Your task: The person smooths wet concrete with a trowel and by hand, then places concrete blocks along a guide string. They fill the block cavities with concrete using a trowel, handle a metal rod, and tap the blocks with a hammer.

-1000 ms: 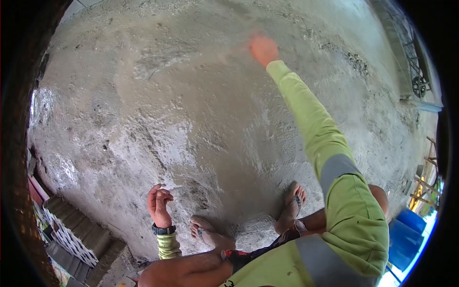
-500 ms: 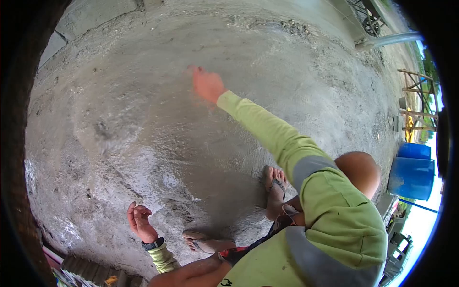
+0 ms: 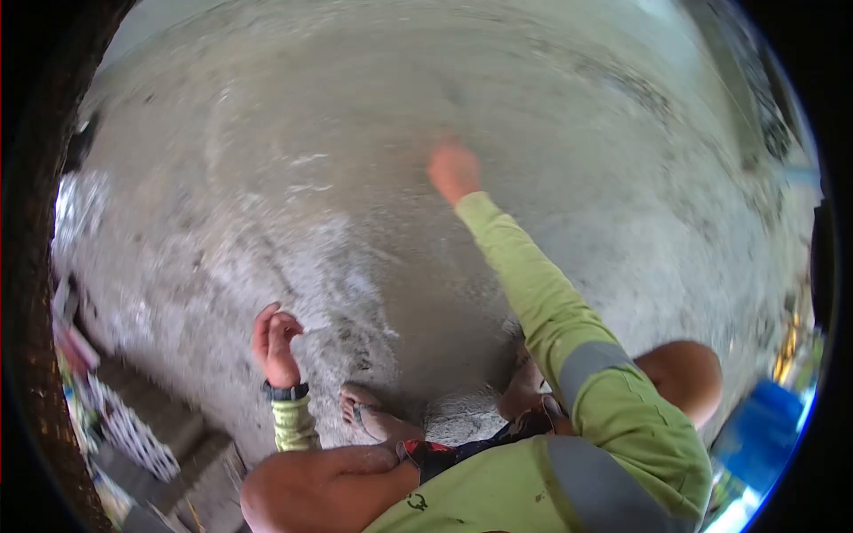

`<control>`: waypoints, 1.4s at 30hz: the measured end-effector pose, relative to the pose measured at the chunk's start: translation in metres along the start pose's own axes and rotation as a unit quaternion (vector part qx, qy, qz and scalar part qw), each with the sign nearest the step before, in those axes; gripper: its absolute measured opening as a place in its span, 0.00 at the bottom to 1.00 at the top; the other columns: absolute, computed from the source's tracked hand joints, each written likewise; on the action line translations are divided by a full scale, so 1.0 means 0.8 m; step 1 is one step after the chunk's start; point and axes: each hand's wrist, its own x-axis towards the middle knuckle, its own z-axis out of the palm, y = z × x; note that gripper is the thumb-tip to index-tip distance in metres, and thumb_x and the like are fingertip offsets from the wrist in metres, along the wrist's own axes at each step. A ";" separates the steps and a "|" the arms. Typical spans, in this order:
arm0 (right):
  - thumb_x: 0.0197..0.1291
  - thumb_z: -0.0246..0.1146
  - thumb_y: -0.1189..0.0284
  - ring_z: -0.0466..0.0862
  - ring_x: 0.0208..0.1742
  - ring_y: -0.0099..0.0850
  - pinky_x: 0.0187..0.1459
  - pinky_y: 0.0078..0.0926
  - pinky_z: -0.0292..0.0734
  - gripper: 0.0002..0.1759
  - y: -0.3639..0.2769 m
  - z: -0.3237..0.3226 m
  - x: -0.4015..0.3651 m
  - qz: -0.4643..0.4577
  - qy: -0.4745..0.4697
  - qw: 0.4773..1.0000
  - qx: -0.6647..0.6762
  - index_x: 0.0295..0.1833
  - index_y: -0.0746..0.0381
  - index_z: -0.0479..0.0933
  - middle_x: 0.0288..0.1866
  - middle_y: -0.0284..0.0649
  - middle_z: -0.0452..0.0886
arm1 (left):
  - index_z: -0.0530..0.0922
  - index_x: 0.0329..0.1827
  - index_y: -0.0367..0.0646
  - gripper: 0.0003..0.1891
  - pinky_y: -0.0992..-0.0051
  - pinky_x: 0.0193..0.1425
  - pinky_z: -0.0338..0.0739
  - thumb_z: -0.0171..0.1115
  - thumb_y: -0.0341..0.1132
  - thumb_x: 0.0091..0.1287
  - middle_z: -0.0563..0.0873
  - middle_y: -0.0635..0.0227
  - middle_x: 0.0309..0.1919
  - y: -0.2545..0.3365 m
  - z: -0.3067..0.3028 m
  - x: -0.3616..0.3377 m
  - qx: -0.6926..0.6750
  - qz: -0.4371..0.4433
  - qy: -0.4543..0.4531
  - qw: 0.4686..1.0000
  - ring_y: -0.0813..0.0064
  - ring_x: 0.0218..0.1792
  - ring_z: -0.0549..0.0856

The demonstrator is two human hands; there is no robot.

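Observation:
My right hand [image 3: 455,169] is stretched out over the wet grey cement surface [image 3: 355,186], near the middle of the view. Motion smears its fingers, so whether anything is in them does not show. Lower on the left, my left hand [image 3: 278,342] is raised above the ground beside my knee. Its fingers are loosely bent and apart, with nothing between them. A smooth, darker wet patch [image 3: 444,333] of cement lies between my feet and my right hand, while rougher, shinier cement [image 3: 329,275] spreads to its left.
My sandalled foot [image 3: 369,413] stands at the near edge of the cement. Grey blocks [image 3: 160,413] are stacked at the lower left. A blue drum [image 3: 761,435] stands at the lower right. A wheel [image 3: 775,138] shows blurred at the upper right.
The view has turned, so the blocks at left show more and the drum sits lower. My right hand appears farther right and slightly lower; my left hand stays raised with bent fingers.

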 end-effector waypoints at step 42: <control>0.54 0.61 0.66 0.81 0.46 0.61 0.47 0.52 0.75 0.16 -0.287 -0.481 -0.335 0.082 -0.149 0.985 -0.019 0.42 0.69 0.76 0.39 0.61 0.83 | 0.79 0.54 0.41 0.17 0.68 0.25 0.80 0.63 0.42 0.68 0.87 0.61 0.31 0.361 -0.295 -0.443 -0.019 -0.482 0.206 0.851 0.68 0.25 0.85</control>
